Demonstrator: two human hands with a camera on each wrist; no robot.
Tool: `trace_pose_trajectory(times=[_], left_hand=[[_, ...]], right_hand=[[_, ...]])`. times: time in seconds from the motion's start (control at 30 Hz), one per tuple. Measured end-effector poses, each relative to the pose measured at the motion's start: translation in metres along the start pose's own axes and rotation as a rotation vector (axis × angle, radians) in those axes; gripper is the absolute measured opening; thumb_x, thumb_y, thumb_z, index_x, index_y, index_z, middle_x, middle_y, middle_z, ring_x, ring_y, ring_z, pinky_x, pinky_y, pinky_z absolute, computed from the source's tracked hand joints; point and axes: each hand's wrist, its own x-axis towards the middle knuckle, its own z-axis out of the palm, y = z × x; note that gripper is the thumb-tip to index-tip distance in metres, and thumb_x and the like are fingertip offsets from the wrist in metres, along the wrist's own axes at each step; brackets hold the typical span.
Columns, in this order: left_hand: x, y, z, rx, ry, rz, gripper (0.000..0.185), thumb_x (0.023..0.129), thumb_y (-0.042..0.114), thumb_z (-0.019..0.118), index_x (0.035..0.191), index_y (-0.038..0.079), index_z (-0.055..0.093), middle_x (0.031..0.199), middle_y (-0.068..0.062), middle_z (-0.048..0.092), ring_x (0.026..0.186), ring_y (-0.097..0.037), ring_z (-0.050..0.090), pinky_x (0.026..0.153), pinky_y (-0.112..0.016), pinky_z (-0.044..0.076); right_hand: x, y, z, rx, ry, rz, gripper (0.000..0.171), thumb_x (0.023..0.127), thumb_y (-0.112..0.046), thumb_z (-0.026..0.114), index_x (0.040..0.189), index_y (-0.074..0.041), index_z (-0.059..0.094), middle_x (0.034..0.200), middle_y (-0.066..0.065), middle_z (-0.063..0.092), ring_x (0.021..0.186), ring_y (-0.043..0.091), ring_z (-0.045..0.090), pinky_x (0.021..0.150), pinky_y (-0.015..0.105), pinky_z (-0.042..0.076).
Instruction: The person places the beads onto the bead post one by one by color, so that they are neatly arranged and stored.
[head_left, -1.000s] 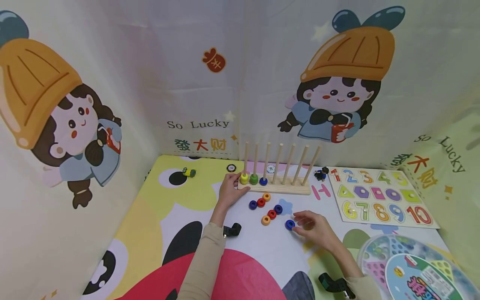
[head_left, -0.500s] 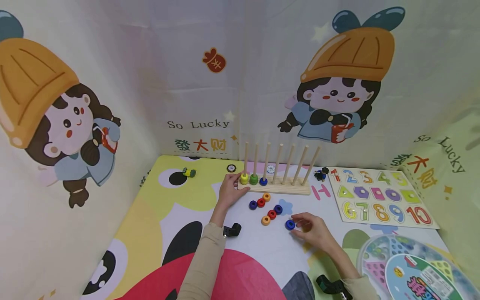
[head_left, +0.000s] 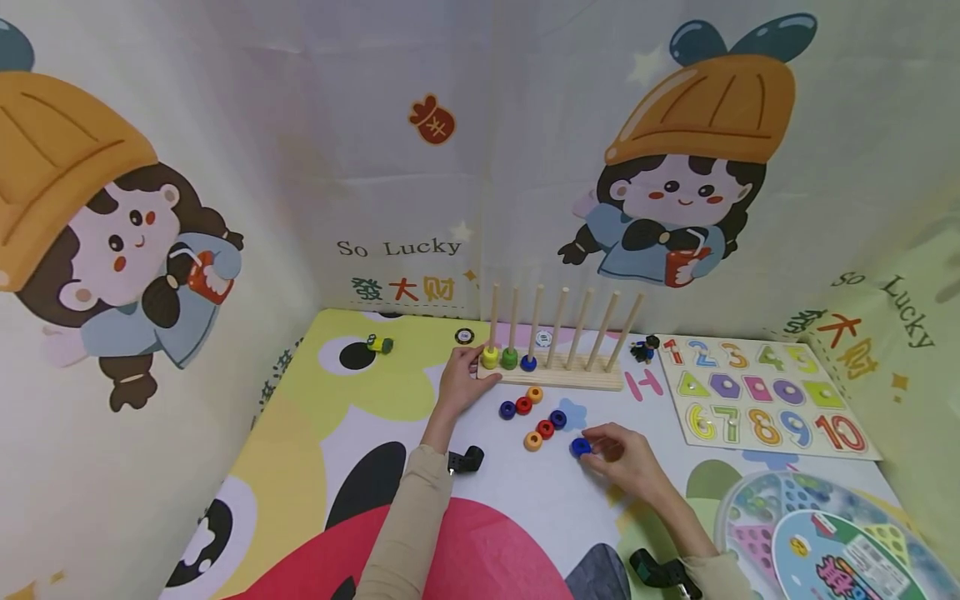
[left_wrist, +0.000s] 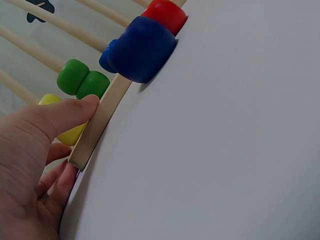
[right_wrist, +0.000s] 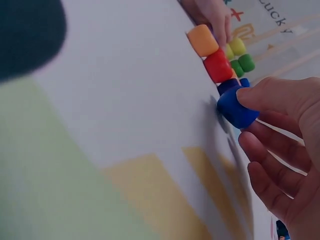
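the cartoon-printed surface [head_left: 315, 433] carried a wooden peg rack [head_left: 555, 377] with three rings on its pegs; six lay loose. the left wrist view showed the left hand [left_wrist: 35, 150] holding the rack's end. the right wrist view showed the right hand [right_wrist: 285, 150] pinching a blue ring [right_wrist: 236, 107].

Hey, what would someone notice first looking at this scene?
Probably the wooden peg rack at the back of the mat, with yellow, green and blue rings on its leftmost pegs, and the left hand gripping its end. In front, loose rings lie scattered, and the right hand pinches a blue ring.
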Motion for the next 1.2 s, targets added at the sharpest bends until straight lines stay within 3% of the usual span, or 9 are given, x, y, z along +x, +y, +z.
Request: trace_pose_trajectory(times=[0.2, 0.37, 0.63, 0.83, 1.0, 1.2], left_hand=[[-0.001, 0.001, -0.001, 0.007, 0.0, 0.0, 0.067, 0.08, 0.027, 0.083, 0.137, 0.002, 0.057, 0.124, -0.017, 0.051, 0.112, -0.031, 0.055, 0.096, -0.044, 0.049], [-0.001, 0.001, -0.001, 0.01, -0.002, 0.008, 0.068, 0.08, 0.027, 0.083, 0.137, 0.002, 0.057, 0.124, -0.018, 0.052, 0.11, -0.03, 0.056, 0.093, -0.042, 0.05], [0.0, 0.0, -0.001, 0.007, -0.01, -0.001, 0.068, 0.081, 0.027, 0.083, 0.138, 0.003, 0.056, 0.125, -0.017, 0.051, 0.11, -0.03, 0.056, 0.094, -0.039, 0.051], [-0.002, 0.0, -0.001, 0.01, -0.011, 0.004, 0.068, 0.081, 0.027, 0.082, 0.138, 0.002, 0.056, 0.124, -0.017, 0.051, 0.109, -0.029, 0.057, 0.093, -0.039, 0.052], [-0.002, 0.0, 0.0, 0.013, -0.007, 0.005, 0.068, 0.081, 0.027, 0.082, 0.138, 0.002, 0.056, 0.124, -0.017, 0.051, 0.109, -0.028, 0.056, 0.093, -0.04, 0.051], [-0.002, -0.001, 0.0, 0.013, -0.007, 0.008, 0.068, 0.081, 0.026, 0.082, 0.138, 0.001, 0.056, 0.124, -0.016, 0.051, 0.108, -0.027, 0.057, 0.092, -0.037, 0.052]], right_hand=[[0.004, 0.001, 0.0, -0.002, 0.053, -0.081, 0.028, 0.076, 0.002, 0.081, 0.102, -0.001, 0.072, 0.088, 0.006, 0.071, 0.074, 0.006, 0.062, 0.062, 0.025, 0.055], [0.007, -0.006, -0.002, -0.007, 0.08, -0.069, 0.028, 0.076, 0.0, 0.082, 0.103, -0.002, 0.072, 0.089, 0.004, 0.07, 0.074, 0.009, 0.063, 0.064, 0.026, 0.056], [0.018, -0.052, -0.014, -0.023, 0.131, -0.096, 0.024, 0.078, 0.01, 0.076, 0.102, 0.01, 0.071, 0.09, 0.019, 0.069, 0.075, 0.031, 0.064, 0.064, 0.034, 0.059], [0.028, -0.074, -0.019, -0.036, 0.165, -0.105, 0.022, 0.081, 0.008, 0.074, 0.102, 0.01, 0.07, 0.094, 0.021, 0.068, 0.076, 0.031, 0.065, 0.064, 0.035, 0.059], [0.039, -0.084, -0.02, -0.022, 0.206, -0.078, 0.025, 0.082, 0.006, 0.074, 0.106, 0.009, 0.07, 0.096, 0.02, 0.068, 0.077, 0.027, 0.065, 0.066, 0.032, 0.059], [0.054, -0.096, -0.02, 0.025, 0.256, -0.065, 0.026, 0.083, 0.005, 0.074, 0.108, 0.01, 0.069, 0.098, 0.022, 0.066, 0.079, 0.028, 0.064, 0.068, 0.019, 0.055]])
